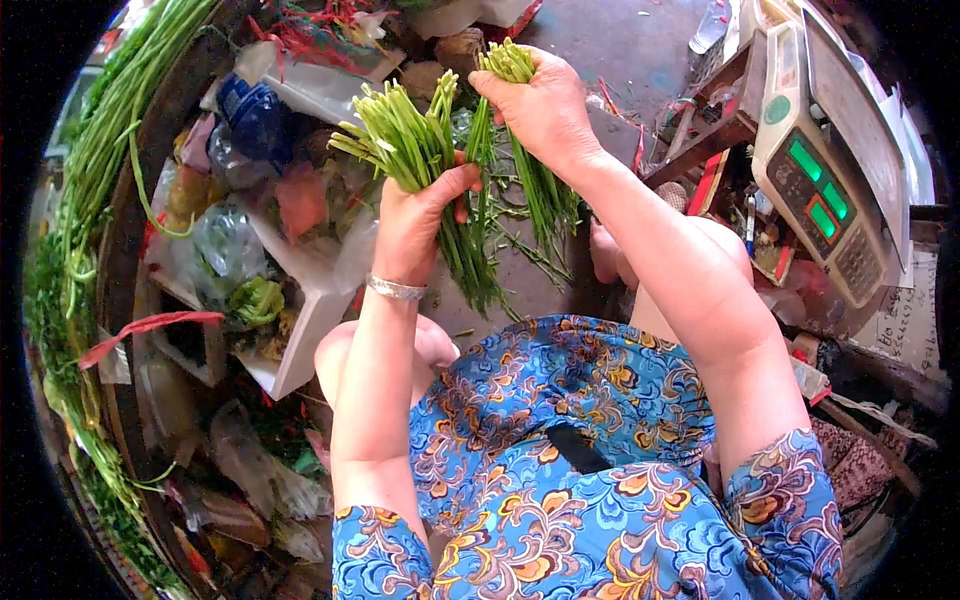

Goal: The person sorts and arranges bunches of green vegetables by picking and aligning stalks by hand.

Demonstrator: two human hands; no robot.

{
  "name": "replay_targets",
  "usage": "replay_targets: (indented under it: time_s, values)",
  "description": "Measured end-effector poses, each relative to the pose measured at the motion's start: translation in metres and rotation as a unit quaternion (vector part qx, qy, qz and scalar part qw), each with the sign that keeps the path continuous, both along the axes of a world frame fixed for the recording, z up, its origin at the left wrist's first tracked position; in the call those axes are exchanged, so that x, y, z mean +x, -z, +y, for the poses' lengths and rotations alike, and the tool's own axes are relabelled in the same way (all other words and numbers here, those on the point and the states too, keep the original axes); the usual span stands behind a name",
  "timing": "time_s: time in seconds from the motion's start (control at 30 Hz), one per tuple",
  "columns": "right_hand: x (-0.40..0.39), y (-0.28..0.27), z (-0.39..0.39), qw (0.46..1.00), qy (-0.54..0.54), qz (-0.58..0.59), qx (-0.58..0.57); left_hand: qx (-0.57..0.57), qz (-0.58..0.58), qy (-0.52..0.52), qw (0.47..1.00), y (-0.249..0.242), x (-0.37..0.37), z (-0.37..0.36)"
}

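Blue patterned garment [560,490], nearest; left grip [425,210] wraps one green-stem bundle [408,135], cut ends up; right grip [545,105] clasps second bundle [545,190] alongside; both hang above floor [620,50].

The person wears a bright blue garment [580,520] covered in curling flower scrolls of orange, yellow, brown and cream. Its short sleeves, left [382,550] at seven o'clock and right [785,510] at four, share that print. A silvery bangle [396,288] circles the left wrist [402,264] at nine, and a dark oblong patch [578,449] shows at five
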State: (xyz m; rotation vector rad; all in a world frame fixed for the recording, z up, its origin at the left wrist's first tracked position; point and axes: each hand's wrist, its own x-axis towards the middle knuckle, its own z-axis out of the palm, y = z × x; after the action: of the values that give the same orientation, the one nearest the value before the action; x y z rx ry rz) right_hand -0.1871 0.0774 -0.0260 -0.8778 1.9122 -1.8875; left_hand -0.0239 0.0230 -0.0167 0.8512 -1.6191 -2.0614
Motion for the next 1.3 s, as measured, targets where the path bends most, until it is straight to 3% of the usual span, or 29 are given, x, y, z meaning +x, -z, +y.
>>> replay_targets:
  time_s: [0.27, 0.7, 0.87, 1.3]
  values:
    - [-0.001, 0.006, -0.001, 1.000, -0.008, 0.008, 0.003, 0.065, 0.020, -0.023, 0.997, 0.001, 0.005, -0.002]
    - [0.001, 0.007, 0.001, 1.000, -0.025, -0.012, 0.004, 0.008, -0.002, 0.018, 1.000, 0.006, 0.009, -0.008]
    - [0.008, 0.006, 0.002, 0.998, -0.060, -0.032, -0.016, 0.072, 0.005, 0.022, 0.997, 0.008, 0.008, -0.011]
    - [0.016, 0.006, 0.001, 0.998, -0.056, 0.005, -0.019, 0.031, -0.014, -0.021, 0.999, 0.006, 0.005, -0.007]
